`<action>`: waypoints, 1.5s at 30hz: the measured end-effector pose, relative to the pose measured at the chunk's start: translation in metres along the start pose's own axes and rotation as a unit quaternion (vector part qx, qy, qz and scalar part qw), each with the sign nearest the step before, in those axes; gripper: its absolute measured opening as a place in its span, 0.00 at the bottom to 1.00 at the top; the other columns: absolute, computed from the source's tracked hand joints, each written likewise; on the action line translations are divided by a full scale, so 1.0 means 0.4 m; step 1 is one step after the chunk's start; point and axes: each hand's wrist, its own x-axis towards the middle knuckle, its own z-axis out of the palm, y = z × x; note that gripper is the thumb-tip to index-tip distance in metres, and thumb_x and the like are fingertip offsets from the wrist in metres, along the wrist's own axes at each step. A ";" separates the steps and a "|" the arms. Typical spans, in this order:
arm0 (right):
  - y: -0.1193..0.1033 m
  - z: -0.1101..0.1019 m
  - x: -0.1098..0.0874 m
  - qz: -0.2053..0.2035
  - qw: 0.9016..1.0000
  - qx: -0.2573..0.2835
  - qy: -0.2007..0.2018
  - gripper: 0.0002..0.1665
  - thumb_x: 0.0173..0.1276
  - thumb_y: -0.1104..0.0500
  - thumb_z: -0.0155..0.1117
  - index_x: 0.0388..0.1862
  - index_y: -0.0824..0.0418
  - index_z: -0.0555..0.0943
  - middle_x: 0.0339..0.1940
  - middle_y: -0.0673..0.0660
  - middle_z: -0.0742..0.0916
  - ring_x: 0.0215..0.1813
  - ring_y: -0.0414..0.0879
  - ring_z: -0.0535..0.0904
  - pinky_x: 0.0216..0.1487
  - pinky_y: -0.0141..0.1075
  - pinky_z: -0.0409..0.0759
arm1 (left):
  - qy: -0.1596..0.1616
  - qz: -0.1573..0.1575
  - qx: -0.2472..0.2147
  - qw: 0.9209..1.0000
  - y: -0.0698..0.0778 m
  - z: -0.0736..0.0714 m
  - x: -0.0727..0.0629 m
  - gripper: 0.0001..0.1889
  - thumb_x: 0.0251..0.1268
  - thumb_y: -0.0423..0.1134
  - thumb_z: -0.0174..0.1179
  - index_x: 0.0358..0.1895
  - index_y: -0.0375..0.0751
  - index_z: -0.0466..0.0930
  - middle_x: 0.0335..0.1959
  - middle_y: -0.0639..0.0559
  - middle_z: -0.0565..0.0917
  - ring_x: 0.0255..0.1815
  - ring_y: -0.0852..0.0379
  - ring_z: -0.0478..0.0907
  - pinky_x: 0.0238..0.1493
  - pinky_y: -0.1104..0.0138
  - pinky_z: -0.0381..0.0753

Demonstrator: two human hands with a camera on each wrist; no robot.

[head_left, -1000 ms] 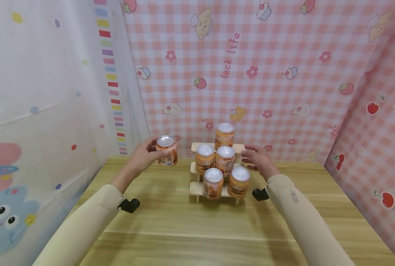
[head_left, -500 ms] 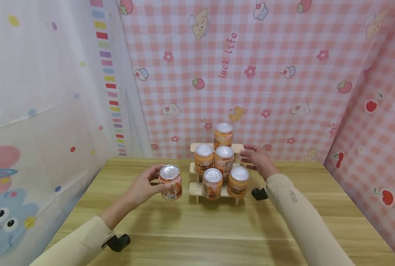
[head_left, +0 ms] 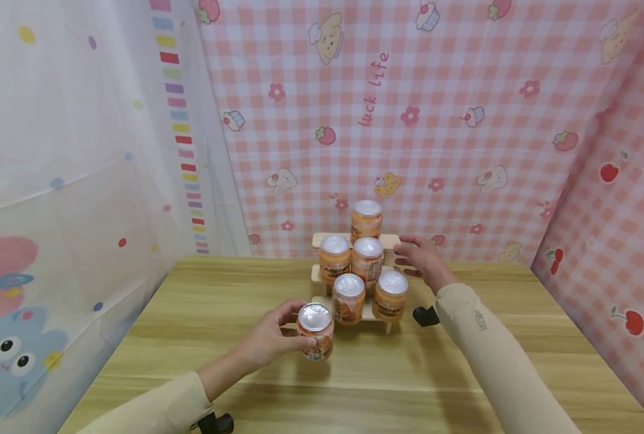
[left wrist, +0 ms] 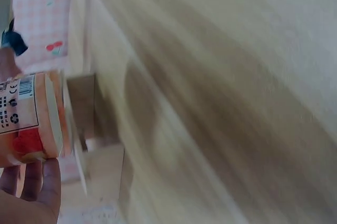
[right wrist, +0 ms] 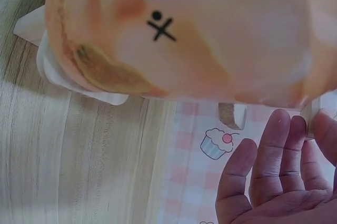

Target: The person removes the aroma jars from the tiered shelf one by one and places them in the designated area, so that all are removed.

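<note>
My left hand (head_left: pixel 279 339) holds an orange can (head_left: pixel 316 337) upright by its side, in front of the left end of a three-tier wooden display stand (head_left: pixel 329 240). In the left wrist view the can (left wrist: pixel 31 121) shows a label with a barcode, and fingers wrap its side. At the stand's top right end, my right hand (head_left: pixel 426 262) pinches the tip of the top shelf. The right wrist view shows this hand (right wrist: pixel 279 176) with thumb and fingers at the shelf end, below a large near can (right wrist: pixel 184 39). One can (head_left: pixel 367 222) stands on the top tier.
Two cans, one of them a yellow-orange can (head_left: pixel 335 259), fill the middle tier. On the bottom tier are a pinkish can (head_left: pixel 348 299) and another orange can (head_left: pixel 390 296). Wooden table (head_left: pixel 218 295) surrounds the stand; a checked curtain (head_left: pixel 452 157) hangs behind.
My left hand has carried the can from beside the top tier down, forward and right to the front left of the stand. My right hand has stayed at the shelf end.
</note>
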 end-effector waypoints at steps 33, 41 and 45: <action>0.002 -0.008 0.005 0.001 1.000 0.002 -0.007 0.34 0.77 0.54 0.56 0.78 0.59 0.59 0.70 0.65 0.74 0.66 0.59 0.73 0.66 0.55 0.70 | -0.040 0.013 -0.002 0.999 -0.088 0.199 0.040 0.32 0.49 0.29 0.76 0.61 0.38 0.74 0.52 0.49 0.81 0.57 0.45 0.76 0.54 0.65 0.80; 0.004 -0.005 0.005 0.000 1.000 0.005 -0.007 0.34 0.77 0.54 0.56 0.78 0.59 0.59 0.70 0.65 0.73 0.66 0.60 0.73 0.66 0.55 0.70 | -0.033 0.008 0.001 0.999 -0.095 0.214 0.053 0.33 0.49 0.29 0.76 0.61 0.40 0.74 0.53 0.50 0.80 0.57 0.47 0.77 0.54 0.65 0.79; 0.005 -0.003 0.005 0.001 1.000 0.007 -0.006 0.35 0.77 0.53 0.56 0.78 0.58 0.60 0.70 0.65 0.73 0.66 0.59 0.73 0.66 0.55 0.70 | -0.032 0.008 0.003 0.999 -0.097 0.216 0.056 0.33 0.48 0.28 0.76 0.61 0.40 0.74 0.53 0.51 0.80 0.57 0.47 0.77 0.54 0.65 0.79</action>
